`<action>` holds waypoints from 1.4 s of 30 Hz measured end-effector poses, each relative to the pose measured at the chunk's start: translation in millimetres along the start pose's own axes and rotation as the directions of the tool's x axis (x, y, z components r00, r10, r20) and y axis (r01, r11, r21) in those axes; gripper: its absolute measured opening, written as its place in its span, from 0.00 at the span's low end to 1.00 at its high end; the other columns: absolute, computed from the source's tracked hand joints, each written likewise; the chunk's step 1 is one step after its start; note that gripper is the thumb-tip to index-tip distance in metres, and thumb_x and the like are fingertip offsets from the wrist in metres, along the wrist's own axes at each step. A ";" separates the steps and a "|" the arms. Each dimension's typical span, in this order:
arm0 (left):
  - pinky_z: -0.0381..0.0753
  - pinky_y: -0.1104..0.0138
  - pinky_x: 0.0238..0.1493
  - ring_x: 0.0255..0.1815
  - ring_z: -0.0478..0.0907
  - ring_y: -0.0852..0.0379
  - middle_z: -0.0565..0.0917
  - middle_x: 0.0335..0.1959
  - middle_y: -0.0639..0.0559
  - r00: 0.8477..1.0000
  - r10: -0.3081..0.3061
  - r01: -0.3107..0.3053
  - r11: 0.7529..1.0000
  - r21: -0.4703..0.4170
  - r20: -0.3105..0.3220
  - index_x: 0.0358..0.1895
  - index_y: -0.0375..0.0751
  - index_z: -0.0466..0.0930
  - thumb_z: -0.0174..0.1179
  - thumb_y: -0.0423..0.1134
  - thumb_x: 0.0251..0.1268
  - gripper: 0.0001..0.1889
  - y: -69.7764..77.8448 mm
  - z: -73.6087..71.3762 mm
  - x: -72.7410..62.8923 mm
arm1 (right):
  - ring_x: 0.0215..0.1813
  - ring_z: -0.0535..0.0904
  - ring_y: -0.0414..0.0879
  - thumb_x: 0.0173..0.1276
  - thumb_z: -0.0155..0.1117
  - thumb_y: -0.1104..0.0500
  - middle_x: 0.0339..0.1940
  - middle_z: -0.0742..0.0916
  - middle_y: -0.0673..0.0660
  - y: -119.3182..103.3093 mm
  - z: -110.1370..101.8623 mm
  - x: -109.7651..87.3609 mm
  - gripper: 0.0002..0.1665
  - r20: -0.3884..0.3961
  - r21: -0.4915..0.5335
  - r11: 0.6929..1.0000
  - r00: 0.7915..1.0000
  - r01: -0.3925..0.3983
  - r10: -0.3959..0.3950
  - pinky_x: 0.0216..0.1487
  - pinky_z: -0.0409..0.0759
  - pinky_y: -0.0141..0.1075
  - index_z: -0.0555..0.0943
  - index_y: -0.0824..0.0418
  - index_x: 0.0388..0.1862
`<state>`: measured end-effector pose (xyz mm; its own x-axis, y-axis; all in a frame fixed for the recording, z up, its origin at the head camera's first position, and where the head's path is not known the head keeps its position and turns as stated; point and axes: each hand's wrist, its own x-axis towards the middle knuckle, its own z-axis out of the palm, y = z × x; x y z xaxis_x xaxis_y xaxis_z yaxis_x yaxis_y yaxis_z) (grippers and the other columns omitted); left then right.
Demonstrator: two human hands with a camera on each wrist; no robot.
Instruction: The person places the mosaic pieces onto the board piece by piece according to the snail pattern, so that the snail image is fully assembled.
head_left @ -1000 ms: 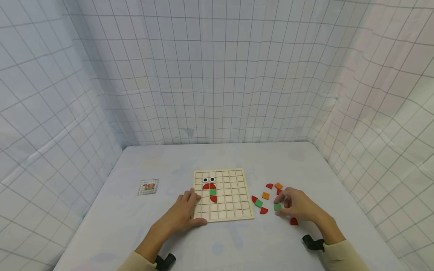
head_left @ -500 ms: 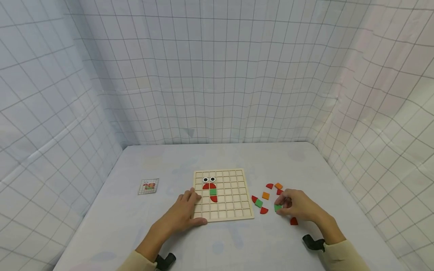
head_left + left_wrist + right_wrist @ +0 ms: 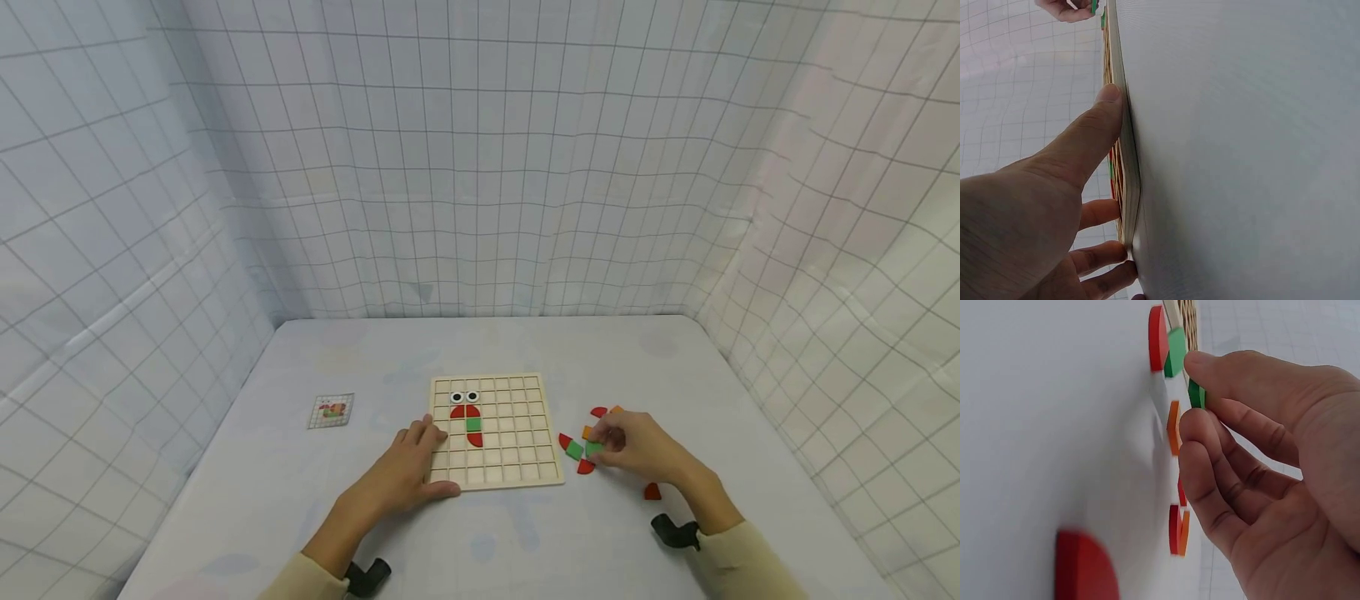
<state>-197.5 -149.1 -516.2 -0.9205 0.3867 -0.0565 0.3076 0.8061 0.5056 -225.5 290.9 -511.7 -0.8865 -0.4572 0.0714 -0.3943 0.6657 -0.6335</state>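
My left hand point(image 3: 405, 473) lies at the near left corner of a wooden grid board point(image 3: 517, 442), fingers spread. Its thumb point(image 3: 1100, 122) touches the front edge and its fingers the left side. Between thumb and fingertips my right hand point(image 3: 651, 450) pinches a green square tile point(image 3: 1196, 395), lifted above the table right of the board. On the board sit two eye tiles point(image 3: 464, 397), two red quarter-round tiles point(image 3: 465, 412) below them, then a green square point(image 3: 473, 424) and another red quarter-round point(image 3: 475, 439).
Loose tiles lie near my right hand: a green square point(image 3: 574, 450), orange squares, and red quarter-rounds, one red piece point(image 3: 652, 492) nearer me. A picture card point(image 3: 331, 411) with a gridded coloured figure lies left of the board. Gridded white cloth walls point(image 3: 480, 167) surround the table.
My right hand has picked the green square tile up off the table and moved left with it, toward the board. My left hand has stayed at the board's corner.
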 end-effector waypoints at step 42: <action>0.77 0.32 0.83 0.84 0.72 0.24 0.65 0.91 0.25 1.000 0.008 -0.008 1.000 0.012 0.009 0.82 0.37 0.75 0.85 0.61 0.68 0.49 -5.1 1.2 2.8 | 0.43 0.82 0.36 0.76 0.81 0.66 0.46 0.94 0.53 -80.9 78.8 92.9 0.06 0.069 -0.033 0.982 0.981 0.185 -0.183 0.45 0.85 0.26 0.98 0.60 0.49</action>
<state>-201.3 -151.6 -520.0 -0.9157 0.3973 -0.0604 0.3181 0.8083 0.4955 -256.9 148.1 -514.5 -0.7806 -0.6108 0.1326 -0.5595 0.5884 -0.5838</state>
